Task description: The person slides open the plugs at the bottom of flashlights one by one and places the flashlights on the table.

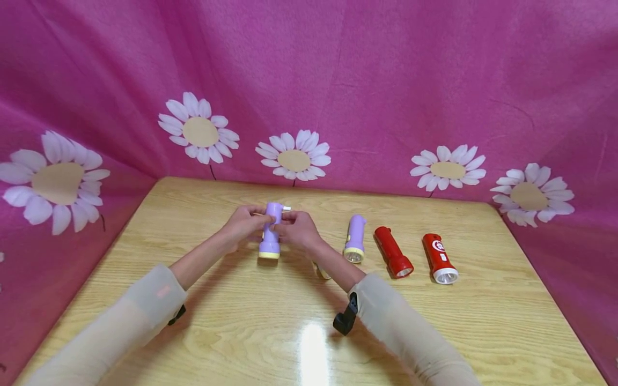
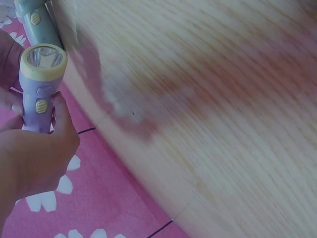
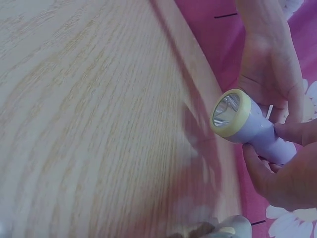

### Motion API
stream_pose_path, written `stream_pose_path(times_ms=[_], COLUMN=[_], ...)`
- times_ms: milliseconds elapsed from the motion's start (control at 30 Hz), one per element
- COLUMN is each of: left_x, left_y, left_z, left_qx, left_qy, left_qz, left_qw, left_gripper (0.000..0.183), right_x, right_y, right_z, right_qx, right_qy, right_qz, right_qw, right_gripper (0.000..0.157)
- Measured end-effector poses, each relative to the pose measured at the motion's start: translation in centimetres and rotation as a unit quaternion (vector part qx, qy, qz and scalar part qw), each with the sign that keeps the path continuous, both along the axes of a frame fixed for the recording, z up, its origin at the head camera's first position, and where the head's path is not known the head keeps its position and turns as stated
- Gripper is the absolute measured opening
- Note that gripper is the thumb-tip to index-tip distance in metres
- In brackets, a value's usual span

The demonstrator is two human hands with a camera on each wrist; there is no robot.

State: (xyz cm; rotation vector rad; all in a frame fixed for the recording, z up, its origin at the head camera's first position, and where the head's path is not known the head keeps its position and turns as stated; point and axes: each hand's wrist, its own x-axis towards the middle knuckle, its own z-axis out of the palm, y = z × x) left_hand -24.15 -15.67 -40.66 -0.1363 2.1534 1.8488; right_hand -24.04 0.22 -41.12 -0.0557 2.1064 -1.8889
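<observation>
A purple flashlight (image 1: 270, 236) with a pale yellow rim is held between both hands over the back part of the table. My left hand (image 1: 247, 222) grips its left side, and my right hand (image 1: 298, 229) holds the right side. A small white piece (image 1: 287, 208) sticks out sideways near the tail end. In the left wrist view the flashlight's lens and its striped yellow switch (image 2: 41, 106) show. The right wrist view has the lens end (image 3: 230, 114) tipped toward the camera, with fingers around the body.
To the right lie a second purple flashlight (image 1: 356, 236), a plain red flashlight (image 1: 393, 252) and a red flashlight with a white rim (image 1: 440, 260). A grey-green flashlight (image 2: 42, 29) is mostly hidden behind my right forearm in the head view. Pink flowered cloth (image 1: 367, 107) surrounds the wooden table.
</observation>
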Motion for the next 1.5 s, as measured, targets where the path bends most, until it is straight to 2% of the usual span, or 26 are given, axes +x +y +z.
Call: stream_pose_path(times_ms=[433, 633, 767, 1000, 1500], left_x=[0.0, 0.1, 0.0, -0.4, -0.2], left_y=[-0.3, -0.6, -0.8, -0.8, -0.8], left_z=[-0.2, -0.4, -0.5, -1.1, -2.0], left_qx=[-0.012, -0.026, -0.035, -0.057, -0.065], left_qy=[-0.018, -0.021, -0.024, -0.038, -0.053], left_qz=[-0.014, -0.016, -0.019, -0.023, -0.027], left_qw=[0.9997, 0.9993, 0.9989, 0.9974, 0.9961], left_gripper=[0.040, 0.033, 0.032, 0.044, 0.035], right_x=[0.1, 0.1, 0.2, 0.5, 0.9], right_y=[-0.6, -0.9, -1.1, -1.1, -1.2], right_z=[-1.0, -1.4, -1.5, -1.9, -2.6], right_qx=[-0.014, -0.007, 0.005, 0.028, 0.074], right_qy=[-0.020, -0.031, -0.030, -0.028, -0.008], right_qz=[-0.024, -0.019, -0.019, -0.016, -0.005], right_qw=[0.999, 0.999, 0.999, 0.999, 0.997], right_gripper=[0.039, 0.042, 0.041, 0.041, 0.039])
